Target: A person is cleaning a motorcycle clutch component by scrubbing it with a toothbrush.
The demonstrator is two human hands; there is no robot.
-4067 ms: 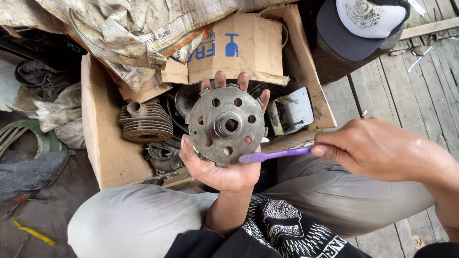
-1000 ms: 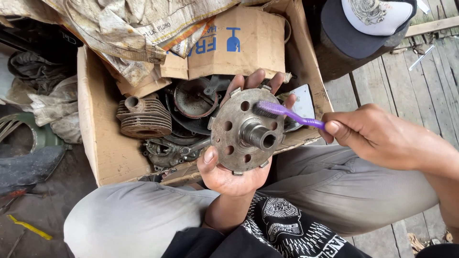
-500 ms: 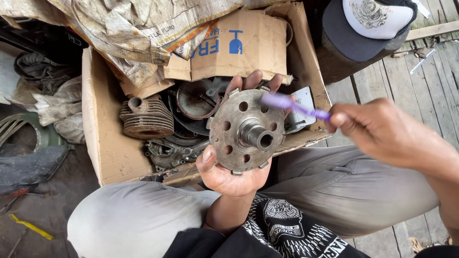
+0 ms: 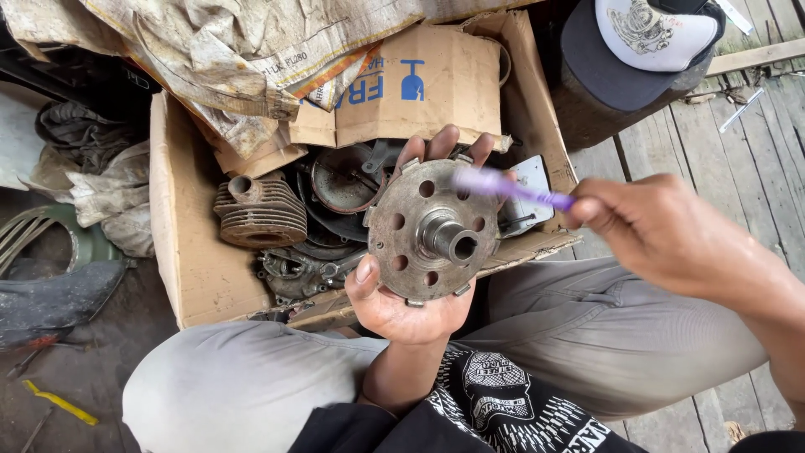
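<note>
My left hand (image 4: pixel 401 304) holds up a round rusty metal disc (image 4: pixel 426 231) with several holes and a central hub, over my lap. Fingers wrap its top edge and the thumb presses its lower left rim. My right hand (image 4: pixel 662 235) grips a purple toothbrush (image 4: pixel 511 188) whose blurred head lies against the disc's upper right face.
An open cardboard box (image 4: pixel 189 252) in front of my knees holds a finned engine cylinder (image 4: pixel 258 211) and other greasy engine parts (image 4: pixel 335 180). Dirty sacking (image 4: pixel 218 50) drapes its top. A cap (image 4: pixel 641 42) rests at upper right on wooden planks (image 4: pixel 755 151). Rags (image 4: pixel 92 193) lie at left.
The disc was turned over so its hub faces me. My right hand lifted the toothbrush from the disc's lower edge to its upper right face, and the brush is moving.
</note>
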